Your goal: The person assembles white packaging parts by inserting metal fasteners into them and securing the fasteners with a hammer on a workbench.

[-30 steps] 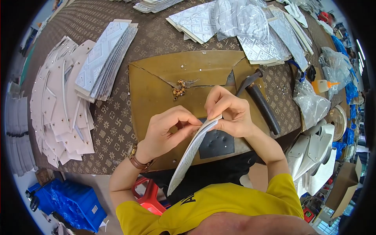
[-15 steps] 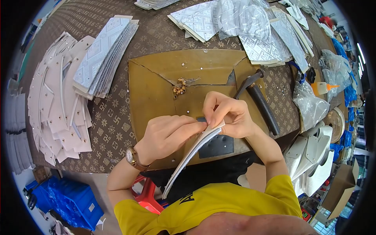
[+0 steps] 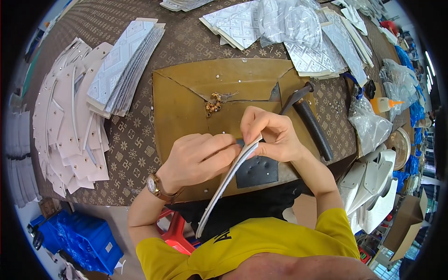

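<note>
Panel (image 3: 219, 191), seen edge-on, slants down towards our shirt (image 3: 261, 239); its upper end is in the pinched grip of our left hand (image 3: 198, 157) and right hand (image 3: 278, 136). Its own stage we cannot tell. Beyond, brass bits (image 3: 213, 107) lie loose on the mat (image 3: 179, 119), the hammer (image 3: 313, 129) unheld. Studded pieces (image 3: 65, 122), heaped at left, suggest to us partial completion; the patterned stack (image 3: 122, 60) beside them seems yet to be handled.

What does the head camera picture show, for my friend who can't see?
The left hand and right hand hold a curved white piece above a brown mat. Gold bits and a hammer lie nearby, with patterned stacks farther out.
</note>
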A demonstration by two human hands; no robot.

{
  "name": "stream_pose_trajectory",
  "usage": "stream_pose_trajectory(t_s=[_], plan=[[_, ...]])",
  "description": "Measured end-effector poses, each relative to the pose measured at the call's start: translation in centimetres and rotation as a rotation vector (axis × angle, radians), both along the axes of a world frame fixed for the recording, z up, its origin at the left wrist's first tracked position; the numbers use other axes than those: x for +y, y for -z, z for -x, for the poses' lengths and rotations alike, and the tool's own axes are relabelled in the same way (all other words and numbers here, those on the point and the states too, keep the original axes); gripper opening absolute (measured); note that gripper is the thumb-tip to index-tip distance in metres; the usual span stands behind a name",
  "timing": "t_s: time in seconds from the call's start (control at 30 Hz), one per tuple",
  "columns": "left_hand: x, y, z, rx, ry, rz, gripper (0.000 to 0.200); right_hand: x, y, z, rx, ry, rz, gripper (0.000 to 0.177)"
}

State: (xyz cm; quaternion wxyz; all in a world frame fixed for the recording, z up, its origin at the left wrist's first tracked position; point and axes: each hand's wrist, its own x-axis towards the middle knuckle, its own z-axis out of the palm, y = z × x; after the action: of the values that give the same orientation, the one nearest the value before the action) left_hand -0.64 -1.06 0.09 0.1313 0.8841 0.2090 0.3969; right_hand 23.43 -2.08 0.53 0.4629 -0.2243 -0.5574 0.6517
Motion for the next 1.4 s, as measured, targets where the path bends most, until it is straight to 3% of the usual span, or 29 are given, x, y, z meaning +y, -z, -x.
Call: stream_pose_trajectory(t_s=[0.3, 0.4, 0.43, 0.5, 0.63, 0.7, 0.73, 0.8, 0.87, 0.97, 1.0, 1.1, 1.2, 1.4], plan=[[0.0, -0.3, -0.5, -0.194, 0.073, 0.155, 0.013, 0.3, 0.1, -0.6, 0.046, -0.095, -0.098, 0.024], [-0.2, -0.9, 0.0, -0.318, 0.098, 0.596, 0.010, 0.3, 0.0, -0.5, 0.067, -0.053, -0.022, 0.023], [0.3, -0.8, 0.4, -0.316, 0.100, 0.593, 0.010, 0.3, -0.1, -0.5, 0.077, -0.029, 0.015, 0.024], [1.9, -0.1, 2.1, -1.048, 1.017, 1.119, 0.014, 0.6, -0.1, -0.6, 0.030, 0.034, 0.059, 0.025], [3.6, -1.6, 3.2, -1.206, 1.189, 1.157, 0.023, 0.6, 0.0, -0.5, -0.051, 0.228, 0.225, 0.030], [1.5, -2.3, 1.1, -0.890, 0.191, 1.176, 0.044, 0.9, -0.1, -0.4, -0.059, 0.287, 0.355, 0.034], [1.1, -2.2, 0.5, -0.892, 0.190, 1.172, 0.044, 0.9, -0.2, -0.3, -0.059, 0.284, 0.352, 0.034], [0.4, -1.7, -0.2, -0.473, 0.236, 1.396, 0.061, 0.7, -0.3, -0.1, -0.078, 0.324, 0.315, 0.035], [0.6, -1.5, 0.3, -0.459, 0.227, 1.447, 0.061, 0.4, -0.2, 0.3, -0.084, 0.348, 0.297, 0.036], [1.0, -1.2, 0.8, -0.425, 0.205, 1.549, 0.061, 0.1, 0.6, 1.3, -0.269, 0.679, -0.219, 0.033], [1.0, -0.9, 0.8, -0.418, 0.193, 1.565, 0.060, 0.2, 0.4, 1.1, -0.268, 0.678, -0.221, 0.033], [1.1, -0.2, 0.8, -0.403, 0.166, 1.599, 0.058, 0.6, -0.7, 0.4, -0.859, 0.771, -0.900, 0.028], [0.8, 0.1, 0.6, -0.299, 0.136, 1.355, 0.055, 0.6, -0.7, 0.4, -0.883, 0.721, -0.900, 0.026], [0.8, 0.1, 0.4, -0.240, 0.140, 1.305, 0.054, 0.8, 0.5, 0.0, -0.862, 0.582, -0.852, 0.025]])
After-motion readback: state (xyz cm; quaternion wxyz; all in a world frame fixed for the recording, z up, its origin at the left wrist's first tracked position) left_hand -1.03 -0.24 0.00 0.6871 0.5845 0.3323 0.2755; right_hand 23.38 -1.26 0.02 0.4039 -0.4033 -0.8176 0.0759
